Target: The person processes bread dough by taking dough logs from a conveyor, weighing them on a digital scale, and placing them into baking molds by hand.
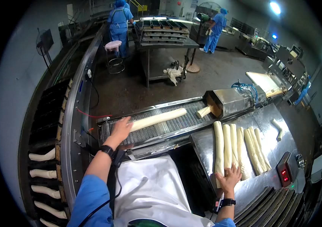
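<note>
At 11 o'clock my left hand point(120, 132), fingers loosely parted, touches the near end of 1 long dough roll point(159, 119) on the mesh conveyor point(191, 110); at 2, my right hand point(229, 179) spreads across pale rolls point(227, 145) on the steel desk point(203, 147).

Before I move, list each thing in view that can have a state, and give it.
Conveyor dough roll: lying lengthwise on the mesh belt
Table dough rolls: lying side by side
Left hand: at the conveyor dough roll's end, grip unclear
Right hand: fingers spread over table dough rolls
Short dough piece: lying at the metal housing's mouth
Scale display: lit red
Stool: upright
Ceiling light: on
</note>
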A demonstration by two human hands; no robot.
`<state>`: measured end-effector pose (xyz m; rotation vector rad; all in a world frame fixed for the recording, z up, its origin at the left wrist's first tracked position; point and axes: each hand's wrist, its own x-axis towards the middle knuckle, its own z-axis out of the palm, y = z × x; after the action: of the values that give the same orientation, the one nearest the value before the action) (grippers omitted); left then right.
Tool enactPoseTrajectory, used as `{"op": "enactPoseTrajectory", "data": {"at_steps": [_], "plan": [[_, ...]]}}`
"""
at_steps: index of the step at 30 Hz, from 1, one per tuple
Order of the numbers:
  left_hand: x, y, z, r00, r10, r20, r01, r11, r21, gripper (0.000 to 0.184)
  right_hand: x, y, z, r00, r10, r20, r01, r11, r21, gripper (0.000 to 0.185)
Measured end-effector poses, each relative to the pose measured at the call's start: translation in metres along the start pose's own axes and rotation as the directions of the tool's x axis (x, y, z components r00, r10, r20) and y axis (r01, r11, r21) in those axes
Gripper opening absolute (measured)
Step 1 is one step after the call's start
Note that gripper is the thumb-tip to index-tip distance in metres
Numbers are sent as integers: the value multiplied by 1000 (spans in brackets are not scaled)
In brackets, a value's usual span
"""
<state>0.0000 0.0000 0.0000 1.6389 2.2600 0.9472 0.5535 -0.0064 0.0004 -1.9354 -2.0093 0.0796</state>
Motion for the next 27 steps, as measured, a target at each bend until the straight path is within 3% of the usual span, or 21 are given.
{"op": "enactPoseTrajectory", "data": {"at_steps": [2, 4, 9, 12, 17, 19, 20, 21, 22, 23, 25, 27], "plan": [[0, 21, 14, 994, -13, 107, 12, 1000, 8, 52, -12, -7, -11, 997, 16, 73, -14, 999, -36, 63], [-32, 22, 4, 984, -58, 167, 4, 951, 308, 50, -52, -23, -16, 972, 31, 233, -19, 998, -56, 65], [-58, 40, 18, 984, 24, 176, -66, 970, 235, 49, -23, -28, -31, 861, 87, 502, 19, 979, -201, 77], [-75, 38, 3, 973, 124, 193, -161, 968, 191, 47, -9, -39, -31, 864, 101, 494, -18, 985, -171, 83], [-100, 18, -31, 984, 14, 175, -75, 935, 346, 43, -3, -50, -20, 891, 88, 445, -24, 989, -148, 73], [-122, 30, -55, 953, -211, 216, 170, 966, 196, 44, 1, -48, -9, 875, 115, 470, -20, 979, -203, 72], [-132, 17, -55, 936, -256, 240, 260, 966, 16, 37, 0, -48, -7, 870, 120, 478, -18, 977, -212, 72], [-150, 16, -67, 806, -404, 434, 577, 699, -422, 28, -12, -51, -7, 881, 125, 456, -28, 977, -213, 69], [-157, 14, -78, 755, -411, 511, 652, 384, -654, 29, -6, -40, 5, 858, 152, 490, -41, 972, -230, 69], [-163, 14, -89, 729, -380, 569, 616, 2, -788, 31, 1, -33, 10, 844, 169, 508, -39, 966, -257, 74], [-159, 30, -118, 827, -474, 301, 237, -193, -952, 26, 9, -37, 10, 876, 162, 455, -16, 951, -309, 74], [-152, 47, -160, 794, -603, -82, -38, 86, -996, 27, 17, -50, 4, 910, 120, 397, -5, 961, -278, 73]]}}
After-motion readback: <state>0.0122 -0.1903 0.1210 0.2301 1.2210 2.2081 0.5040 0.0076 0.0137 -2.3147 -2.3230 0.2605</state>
